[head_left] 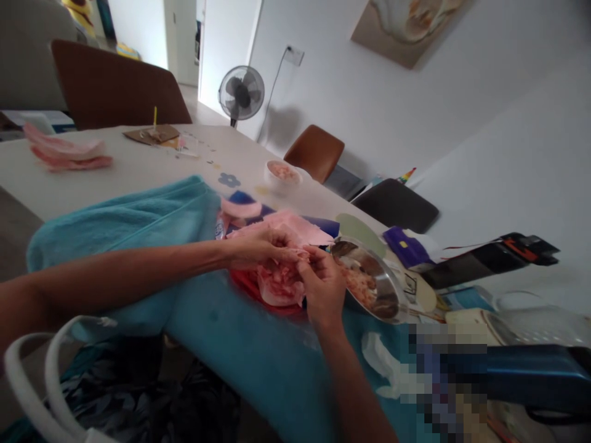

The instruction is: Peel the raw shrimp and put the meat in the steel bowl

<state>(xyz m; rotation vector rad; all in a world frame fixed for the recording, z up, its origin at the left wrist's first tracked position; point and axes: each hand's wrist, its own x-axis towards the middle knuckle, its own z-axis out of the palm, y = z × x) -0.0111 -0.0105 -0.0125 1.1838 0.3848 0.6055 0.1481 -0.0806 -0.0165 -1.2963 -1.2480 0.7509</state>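
Turquoise towel (207, 326) below, crumpled pink paper (279, 286) (ragged-edged) pinched in left hand (261, 248) and right hand (324, 288)

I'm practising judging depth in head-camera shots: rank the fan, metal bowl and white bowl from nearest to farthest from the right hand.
From the right hand, in the head view:
1. Metal bowl: just to its right.
2. White bowl: ahead, across the table.
3. Fan: farthest, beyond the table.
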